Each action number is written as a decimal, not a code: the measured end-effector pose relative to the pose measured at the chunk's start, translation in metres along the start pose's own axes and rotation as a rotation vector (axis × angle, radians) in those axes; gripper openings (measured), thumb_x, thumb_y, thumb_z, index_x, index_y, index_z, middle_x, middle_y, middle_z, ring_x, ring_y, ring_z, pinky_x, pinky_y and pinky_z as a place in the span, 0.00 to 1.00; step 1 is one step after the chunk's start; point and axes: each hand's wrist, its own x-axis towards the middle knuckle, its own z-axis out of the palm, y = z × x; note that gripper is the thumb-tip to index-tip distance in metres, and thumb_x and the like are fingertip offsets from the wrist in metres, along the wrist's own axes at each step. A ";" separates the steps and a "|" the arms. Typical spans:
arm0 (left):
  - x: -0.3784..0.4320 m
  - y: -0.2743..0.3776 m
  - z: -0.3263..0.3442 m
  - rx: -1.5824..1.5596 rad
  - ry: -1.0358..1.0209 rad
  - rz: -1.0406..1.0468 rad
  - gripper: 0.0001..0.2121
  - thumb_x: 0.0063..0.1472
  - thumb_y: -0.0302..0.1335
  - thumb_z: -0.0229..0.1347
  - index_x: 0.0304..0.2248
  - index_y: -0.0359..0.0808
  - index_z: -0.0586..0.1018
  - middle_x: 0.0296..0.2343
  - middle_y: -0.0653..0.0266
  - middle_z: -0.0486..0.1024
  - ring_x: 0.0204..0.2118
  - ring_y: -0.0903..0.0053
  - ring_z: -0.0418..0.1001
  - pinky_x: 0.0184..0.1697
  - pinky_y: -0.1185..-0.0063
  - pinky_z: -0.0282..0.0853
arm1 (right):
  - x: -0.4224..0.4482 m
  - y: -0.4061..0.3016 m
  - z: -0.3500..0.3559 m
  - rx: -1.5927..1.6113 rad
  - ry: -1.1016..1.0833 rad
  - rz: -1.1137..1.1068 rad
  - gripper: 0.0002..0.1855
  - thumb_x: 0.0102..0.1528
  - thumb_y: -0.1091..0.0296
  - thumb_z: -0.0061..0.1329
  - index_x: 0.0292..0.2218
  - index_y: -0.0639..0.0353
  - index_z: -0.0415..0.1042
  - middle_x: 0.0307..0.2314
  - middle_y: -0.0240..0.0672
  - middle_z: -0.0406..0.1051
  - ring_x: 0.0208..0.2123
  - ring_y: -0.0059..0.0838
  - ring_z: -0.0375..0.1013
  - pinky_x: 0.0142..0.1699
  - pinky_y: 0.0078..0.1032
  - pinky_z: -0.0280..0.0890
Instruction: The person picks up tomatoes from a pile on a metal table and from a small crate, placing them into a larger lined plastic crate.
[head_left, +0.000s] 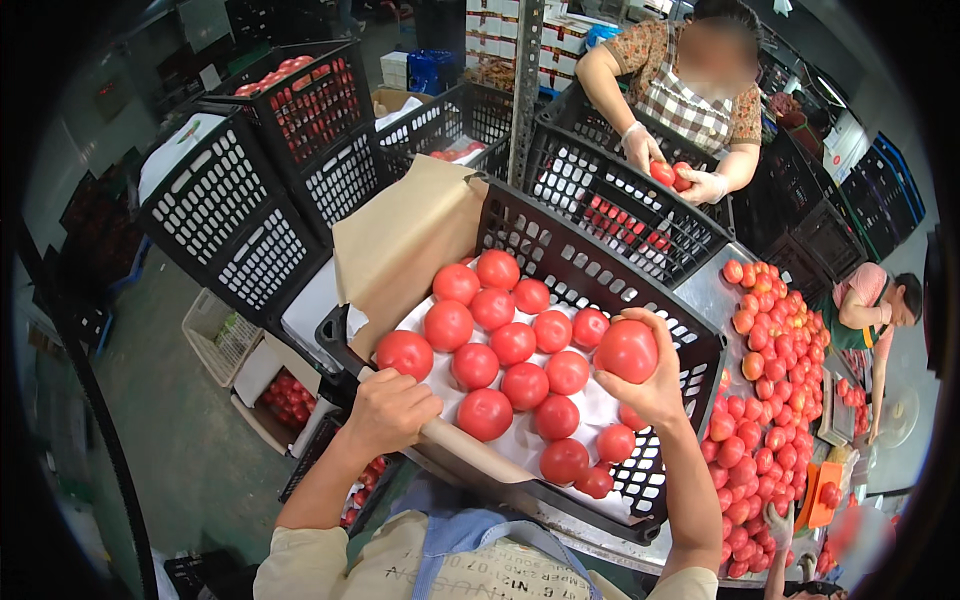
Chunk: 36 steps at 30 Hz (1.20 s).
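Observation:
A black plastic crate (600, 274) stands before me, lined with white paper (517, 448) and brown paper (420, 232). Several red tomatoes (512, 343) lie in it, mostly in one layer. My left hand (394, 412) grips the crate's near rim, where brown paper folds over the edge. Over the right part of the crate, my right hand (652, 382) holds a large tomato (628, 351) between thumb and fingers. Part of another tomato shows beneath that hand. Small tomatoes (594, 481) sit at the near right corner, where the slotted bottom is visible.
Loose tomatoes (765, 420) cover the metal table (697, 277) at right, near an orange tray (821, 487). Stacked black crates (217, 202) rise at left. Across from me, a gloved person (675, 97) holds tomatoes over another crate (607, 202). More people work at right. A metal post (525, 90) stands behind.

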 end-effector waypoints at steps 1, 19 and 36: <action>-0.001 0.000 0.000 0.000 0.008 -0.005 0.07 0.39 0.27 0.55 0.17 0.43 0.67 0.14 0.70 0.62 0.18 0.76 0.65 0.24 0.78 0.57 | -0.001 -0.004 -0.005 -0.001 0.050 -0.047 0.39 0.37 0.67 0.64 0.50 0.58 0.62 0.44 0.38 0.66 0.46 0.30 0.68 0.52 0.29 0.64; 0.002 0.015 0.000 0.003 0.060 -0.076 0.12 0.32 0.33 0.63 0.16 0.45 0.71 0.14 0.71 0.64 0.19 0.74 0.67 0.25 0.76 0.57 | -0.274 0.123 -0.145 1.166 1.174 -0.194 0.29 0.61 0.63 0.45 0.60 0.55 0.51 0.56 0.50 0.54 0.51 0.44 0.62 0.53 0.37 0.67; 0.017 0.042 0.005 0.092 0.042 -0.164 0.10 0.35 0.26 0.60 0.20 0.42 0.72 0.21 0.64 0.68 0.29 0.64 0.67 0.36 0.71 0.59 | -0.378 0.225 -0.165 1.337 1.168 -0.050 0.27 0.60 0.61 0.46 0.55 0.68 0.58 0.50 0.48 0.64 0.49 0.40 0.66 0.51 0.35 0.66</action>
